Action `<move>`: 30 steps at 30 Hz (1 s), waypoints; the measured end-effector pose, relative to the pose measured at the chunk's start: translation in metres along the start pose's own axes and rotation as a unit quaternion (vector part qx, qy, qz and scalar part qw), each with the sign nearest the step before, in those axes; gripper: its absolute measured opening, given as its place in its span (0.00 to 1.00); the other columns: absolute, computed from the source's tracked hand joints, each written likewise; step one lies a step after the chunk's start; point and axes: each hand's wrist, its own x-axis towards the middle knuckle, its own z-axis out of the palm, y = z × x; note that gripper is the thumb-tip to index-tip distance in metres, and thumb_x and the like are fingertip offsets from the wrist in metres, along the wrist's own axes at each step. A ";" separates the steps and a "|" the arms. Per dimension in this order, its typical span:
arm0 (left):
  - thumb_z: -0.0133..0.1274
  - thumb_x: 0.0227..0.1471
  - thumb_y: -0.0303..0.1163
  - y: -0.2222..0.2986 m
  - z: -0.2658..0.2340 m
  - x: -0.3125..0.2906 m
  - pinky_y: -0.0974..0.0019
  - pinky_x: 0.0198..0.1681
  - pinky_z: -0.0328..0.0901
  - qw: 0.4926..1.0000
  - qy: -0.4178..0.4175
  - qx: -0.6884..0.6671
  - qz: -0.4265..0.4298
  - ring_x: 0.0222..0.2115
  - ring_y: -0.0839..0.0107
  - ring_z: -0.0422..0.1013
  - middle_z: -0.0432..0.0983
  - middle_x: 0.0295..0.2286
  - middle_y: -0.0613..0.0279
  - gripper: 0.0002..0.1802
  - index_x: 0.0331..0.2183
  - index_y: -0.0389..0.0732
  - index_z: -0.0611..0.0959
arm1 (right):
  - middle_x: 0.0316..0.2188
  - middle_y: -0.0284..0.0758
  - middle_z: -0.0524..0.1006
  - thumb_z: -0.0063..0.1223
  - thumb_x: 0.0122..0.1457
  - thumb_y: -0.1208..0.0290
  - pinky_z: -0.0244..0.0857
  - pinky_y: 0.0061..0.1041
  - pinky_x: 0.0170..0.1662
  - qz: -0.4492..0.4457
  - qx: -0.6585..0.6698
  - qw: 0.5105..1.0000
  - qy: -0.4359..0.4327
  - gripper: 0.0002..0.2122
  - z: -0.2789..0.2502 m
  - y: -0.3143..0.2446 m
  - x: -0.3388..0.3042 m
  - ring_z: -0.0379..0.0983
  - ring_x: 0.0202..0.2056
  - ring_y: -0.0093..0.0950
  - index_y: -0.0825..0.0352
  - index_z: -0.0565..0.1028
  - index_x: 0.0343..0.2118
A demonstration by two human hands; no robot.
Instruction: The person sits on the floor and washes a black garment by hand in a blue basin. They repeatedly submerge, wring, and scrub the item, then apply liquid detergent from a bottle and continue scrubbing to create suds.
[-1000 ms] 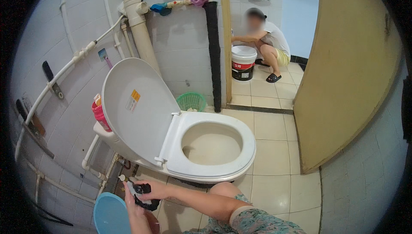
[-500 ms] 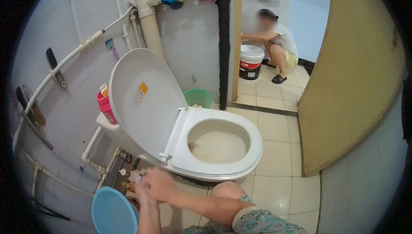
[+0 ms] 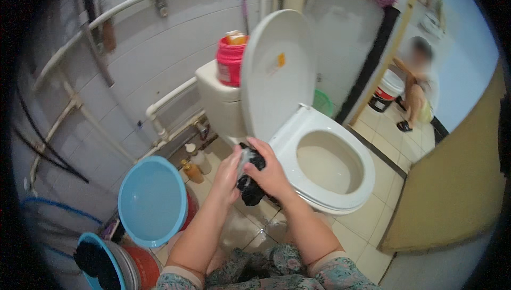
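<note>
In front of me, beside the toilet bowl's near edge, both hands close round a bunched black cloth (image 3: 250,193). My left hand (image 3: 228,175) presses it from the left with the fingers pointing up. Round the right side, my right hand (image 3: 270,174) grips it with the thumb across the front. A whitish patch, perhaps lather, shows on the cloth between the palms. Down to the left is a round light-blue basin (image 3: 123,205) with cloudy liquid in it, apart from both hands.
The toilet (image 3: 367,183) has its lid raised; a pink tub (image 3: 229,64) sits on its tank. An amber bottle (image 3: 191,172) and a white bottle (image 3: 198,158) stand by the wall. Lower left, dark cloth (image 3: 96,262) hangs over another blue basin. A person (image 3: 418,85) squats beyond the doorway.
My view has swung left and down, bringing the basins further in. Both hands, blurred before, now show the black cloth between them. The right forearm no longer crosses over.
</note>
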 end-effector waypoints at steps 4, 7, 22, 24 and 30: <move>0.43 0.55 0.39 0.026 -0.015 0.001 0.67 0.37 0.65 0.995 -0.099 -0.002 0.025 0.32 0.72 0.69 0.72 0.32 0.63 0.15 0.36 0.38 0.74 | 0.33 0.32 0.72 0.55 0.51 0.65 0.58 0.21 0.43 0.268 0.167 0.934 -0.166 0.15 -0.013 0.002 -0.006 0.66 0.37 0.22 0.70 0.72 0.38; 0.44 0.55 0.36 0.042 -0.024 -0.002 0.71 0.36 0.64 0.992 -0.120 0.001 0.043 0.31 0.75 0.69 0.72 0.31 0.64 0.13 0.36 0.36 0.73 | 0.32 0.30 0.69 0.55 0.50 0.68 0.58 0.19 0.38 0.298 0.277 0.913 -0.018 0.09 -0.020 0.007 -0.005 0.63 0.33 0.20 0.70 0.73 0.24; 0.41 0.53 0.54 -0.025 -0.054 0.025 0.66 0.33 0.64 0.995 0.081 0.058 0.008 0.30 0.71 0.68 0.72 0.28 0.60 0.26 0.35 0.37 0.74 | 0.25 0.36 0.67 0.55 0.45 0.67 0.60 0.33 0.28 -0.148 -0.252 0.952 0.092 0.11 0.058 -0.016 -0.021 0.64 0.29 0.37 0.68 0.68 0.15; 0.41 0.52 0.54 -0.022 -0.060 0.024 0.66 0.33 0.64 0.994 0.081 0.069 0.001 0.30 0.71 0.68 0.72 0.29 0.60 0.27 0.36 0.37 0.74 | 0.28 0.36 0.67 0.53 0.48 0.66 0.60 0.33 0.31 -0.113 -0.236 0.964 0.039 0.11 0.065 -0.028 -0.029 0.64 0.32 0.37 0.68 0.68 0.17; 0.43 0.54 0.49 0.002 -0.018 -0.012 0.69 0.35 0.65 0.993 -0.070 -0.049 -0.084 0.31 0.75 0.69 0.72 0.32 0.62 0.23 0.36 0.38 0.75 | 0.33 0.33 0.64 0.52 0.52 0.67 0.57 0.22 0.38 0.135 0.053 0.988 0.052 0.11 0.020 0.029 -0.002 0.62 0.36 0.27 0.70 0.70 0.20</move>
